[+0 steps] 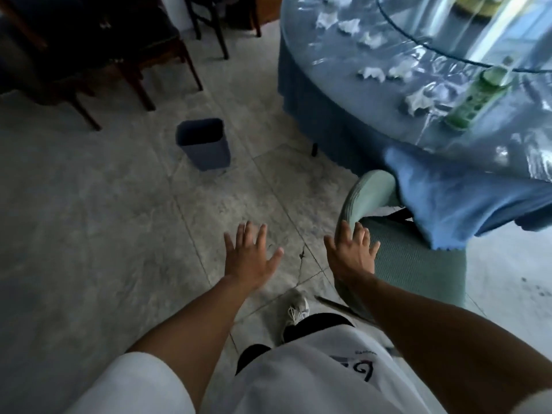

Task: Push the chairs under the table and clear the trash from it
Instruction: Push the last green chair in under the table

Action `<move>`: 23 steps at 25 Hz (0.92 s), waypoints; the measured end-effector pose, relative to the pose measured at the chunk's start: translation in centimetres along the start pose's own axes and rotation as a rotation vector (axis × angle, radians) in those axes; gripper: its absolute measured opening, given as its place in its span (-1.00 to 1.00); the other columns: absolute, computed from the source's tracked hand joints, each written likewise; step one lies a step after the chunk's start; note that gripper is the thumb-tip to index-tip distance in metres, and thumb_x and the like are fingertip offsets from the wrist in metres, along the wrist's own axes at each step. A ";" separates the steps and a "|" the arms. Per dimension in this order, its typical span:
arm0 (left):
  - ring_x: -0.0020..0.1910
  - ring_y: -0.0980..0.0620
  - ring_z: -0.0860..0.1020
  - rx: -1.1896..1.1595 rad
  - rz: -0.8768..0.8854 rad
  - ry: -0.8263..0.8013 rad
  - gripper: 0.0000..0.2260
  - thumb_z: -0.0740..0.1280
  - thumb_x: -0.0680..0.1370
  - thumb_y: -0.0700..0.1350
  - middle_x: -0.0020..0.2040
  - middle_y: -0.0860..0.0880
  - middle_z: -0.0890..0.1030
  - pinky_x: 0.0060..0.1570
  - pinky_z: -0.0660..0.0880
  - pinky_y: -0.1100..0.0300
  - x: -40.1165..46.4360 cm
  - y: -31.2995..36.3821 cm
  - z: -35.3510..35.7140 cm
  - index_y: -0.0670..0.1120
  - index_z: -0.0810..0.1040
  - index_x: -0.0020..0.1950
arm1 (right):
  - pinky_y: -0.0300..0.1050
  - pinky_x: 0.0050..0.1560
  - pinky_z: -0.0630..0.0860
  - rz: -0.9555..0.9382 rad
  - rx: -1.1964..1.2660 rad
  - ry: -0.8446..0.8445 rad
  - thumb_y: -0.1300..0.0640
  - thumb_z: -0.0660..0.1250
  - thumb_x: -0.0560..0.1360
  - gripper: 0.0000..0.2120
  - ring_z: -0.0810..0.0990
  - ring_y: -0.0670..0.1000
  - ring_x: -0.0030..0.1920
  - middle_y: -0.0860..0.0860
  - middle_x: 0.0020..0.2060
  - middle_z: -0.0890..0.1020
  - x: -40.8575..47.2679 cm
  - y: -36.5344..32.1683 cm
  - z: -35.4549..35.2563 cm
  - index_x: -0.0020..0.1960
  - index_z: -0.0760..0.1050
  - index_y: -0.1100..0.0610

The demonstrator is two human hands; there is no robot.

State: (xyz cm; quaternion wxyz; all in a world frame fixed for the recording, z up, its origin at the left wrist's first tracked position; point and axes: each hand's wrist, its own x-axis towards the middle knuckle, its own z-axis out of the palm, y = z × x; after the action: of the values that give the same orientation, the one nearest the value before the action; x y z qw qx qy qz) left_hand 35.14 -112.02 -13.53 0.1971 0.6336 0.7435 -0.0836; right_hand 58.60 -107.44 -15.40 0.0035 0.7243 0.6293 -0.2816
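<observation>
The right hand (352, 252) is spread flat, fingers apart and straight, its fingertips resting on the curved backrest of the green chair (418, 264); it grips nothing. The left hand (249, 253) hangs open over the floor, fingers splayed, touching nothing, just beside the right at its 9 o'clock.

The chair's seat runs from the hand toward 3 o'clock, with its backrest arcing up toward 12 o'clock; its front lies under the drooping blue tablecloth (448, 210) of the round table (313, 94) at 1 o'clock.

On the table's clear plastic cover, crumpled white tissues (372, 73) lie scattered along the near rim. A green bottle (475, 98) lies tilted among them, long axis running from 7 to 1 o'clock, cap pointing to 1 o'clock.

A blue wastebin (204, 143) stands upright on the floor at 11 o'clock, well apart from the table. Dark wooden chairs (98, 55) stand beyond it.
</observation>
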 end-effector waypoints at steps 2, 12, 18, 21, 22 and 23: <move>0.65 -0.16 -0.15 0.054 0.068 -0.022 -0.26 -0.09 0.60 0.40 0.68 -0.17 -0.10 0.54 -0.23 -0.29 3.9 1.4 -2.1 0.04 -0.09 0.68 | 0.40 0.57 -0.16 0.048 0.043 0.020 -0.26 0.01 0.63 -0.36 -0.04 0.24 0.64 0.22 0.63 0.05 2.3 -0.4 -0.7 0.61 0.06 0.03; 0.65 -0.14 -0.20 0.245 0.501 -0.076 -0.26 -0.12 0.61 0.39 0.67 -0.17 -0.17 0.55 -0.24 -0.27 22.1 10.9 -8.3 0.02 -0.14 0.67 | 0.39 0.58 -0.15 0.442 0.216 0.127 -0.27 -0.03 0.65 -0.35 -0.04 0.22 0.64 0.18 0.63 0.06 11.4 -0.1 -4.7 0.63 0.10 0.06; 0.64 -0.14 -0.24 0.409 0.896 -0.195 -0.26 -0.09 0.61 0.38 0.67 -0.16 -0.18 0.54 -0.30 -0.25 31.0 18.4 -9.1 0.02 -0.14 0.67 | 0.35 0.58 -0.14 0.825 0.425 0.203 -0.25 -0.01 0.67 -0.38 0.00 0.24 0.63 0.22 0.61 0.09 14.7 -1.9 -3.9 0.61 0.14 0.06; 0.64 -0.14 -0.22 0.519 1.115 -0.210 -0.25 -0.08 0.60 0.38 0.67 -0.16 -0.16 0.55 -0.27 -0.25 34.1 22.0 -9.2 0.00 -0.13 0.67 | 0.34 0.59 -0.10 1.023 0.526 0.253 -0.27 -0.03 0.66 -0.36 0.05 0.24 0.62 0.23 0.60 0.14 15.6 -2.8 -2.7 0.60 0.18 0.07; 0.64 -0.15 -0.21 0.548 1.173 -0.216 -0.25 -0.08 0.60 0.38 0.67 -0.17 -0.15 0.56 -0.26 -0.25 34.8 23.1 -9.2 -0.01 -0.12 0.67 | 0.34 0.58 -0.07 1.073 0.557 0.266 -0.29 -0.03 0.65 -0.35 0.10 0.25 0.60 0.24 0.58 0.17 15.8 -3.2 -2.5 0.59 0.20 0.08; 0.65 -0.15 -0.20 0.578 1.234 -0.227 -0.25 -0.07 0.61 0.38 0.67 -0.18 -0.13 0.56 -0.25 -0.24 35.4 24.3 -9.0 -0.02 -0.11 0.67 | 0.33 0.57 -0.03 1.126 0.592 0.293 -0.30 -0.04 0.64 -0.34 0.16 0.26 0.57 0.25 0.55 0.21 16.1 -3.5 -2.2 0.57 0.23 0.09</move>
State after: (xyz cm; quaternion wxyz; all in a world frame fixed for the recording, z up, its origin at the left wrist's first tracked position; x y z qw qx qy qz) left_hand 52.90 -72.05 -16.40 0.1086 0.9552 0.1696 -0.2168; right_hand 57.10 -91.26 -19.03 -0.1351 0.9445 0.0434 -0.2964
